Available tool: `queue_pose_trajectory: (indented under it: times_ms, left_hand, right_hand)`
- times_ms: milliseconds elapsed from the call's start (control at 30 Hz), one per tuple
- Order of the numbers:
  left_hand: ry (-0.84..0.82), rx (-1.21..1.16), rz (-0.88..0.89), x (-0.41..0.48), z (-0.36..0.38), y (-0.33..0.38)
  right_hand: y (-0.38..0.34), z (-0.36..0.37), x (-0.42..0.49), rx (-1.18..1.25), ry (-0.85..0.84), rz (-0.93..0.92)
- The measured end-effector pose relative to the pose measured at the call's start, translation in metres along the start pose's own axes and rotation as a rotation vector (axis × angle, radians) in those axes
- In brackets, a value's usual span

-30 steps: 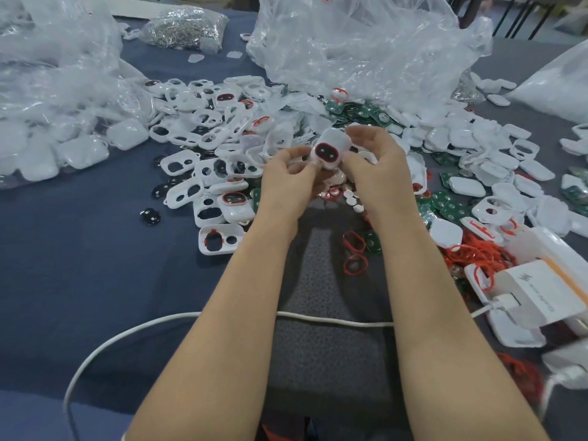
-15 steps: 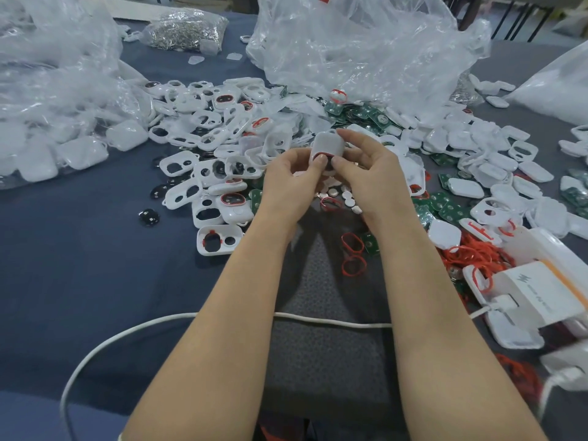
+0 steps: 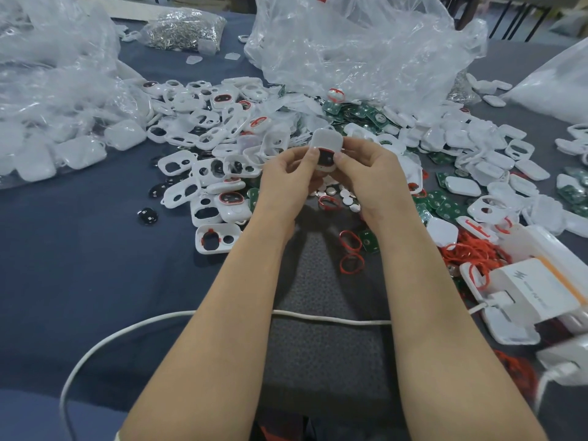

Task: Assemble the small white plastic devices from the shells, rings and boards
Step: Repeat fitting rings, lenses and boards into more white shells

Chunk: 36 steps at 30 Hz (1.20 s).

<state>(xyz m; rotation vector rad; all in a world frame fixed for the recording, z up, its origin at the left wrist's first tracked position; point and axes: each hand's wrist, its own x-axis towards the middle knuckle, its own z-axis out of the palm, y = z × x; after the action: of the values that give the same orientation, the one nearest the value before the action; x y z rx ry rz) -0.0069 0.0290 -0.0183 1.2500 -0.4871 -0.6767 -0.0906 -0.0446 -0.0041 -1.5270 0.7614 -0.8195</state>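
My left hand [image 3: 286, 176] and right hand [image 3: 372, 176] each keep a pinching grip on the device [image 3: 326, 144], held above the pile. A second ago its dark, red-rimmed face looked at me; now it is tipped and the white back shows on top. I judge the halves are being pressed shut. The blue tabletop [image 3: 79, 265] carries bags [image 3: 47, 100], shells [image 3: 203, 138], rings [image 3: 350, 241], boards [image 3: 445, 208] and a box [image 3: 534, 288].
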Motion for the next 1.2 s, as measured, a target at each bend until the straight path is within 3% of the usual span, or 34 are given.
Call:
queue_pose_trajectory:
  times_ms: [300, 467, 567, 667, 833, 1200]
  left_hand:
    - [-0.002, -0.022, -0.017, -0.0007, 0.0003, 0.0015]
    - [0.060, -0.026, 0.008, -0.0015, 0.0001, 0.0030]
    - [0.114, -0.003, 0.046, -0.0034, -0.0012, 0.0048]
    - [0.134, -0.018, 0.044, -0.0030, -0.0020, 0.0069]
    - [0.040, -0.111, -0.021, -0.0059, 0.0011, 0.0098]
    - [0.059, 0.234, 0.159, -0.0073, -0.0007, 0.0069]
  right_hand:
    - [0.0025, 0.0034, -0.0012, -0.093, 0.008, -0.047]
    - [0.0029, 0.0018, -0.0023, 0.033, -0.065, -0.054]
    - [0.0017, -0.0006, -0.0028, -0.083, -0.128, -0.086]
    - [-0.0003, -0.0012, -0.0038, -0.191, -0.075, -0.092]
    - [-0.0009, -0.0019, -0.0031, 0.070, -0.086, 0.024]
    - [0.0035, 0.0026, -0.0016, -0.144, -0.081, -0.072]
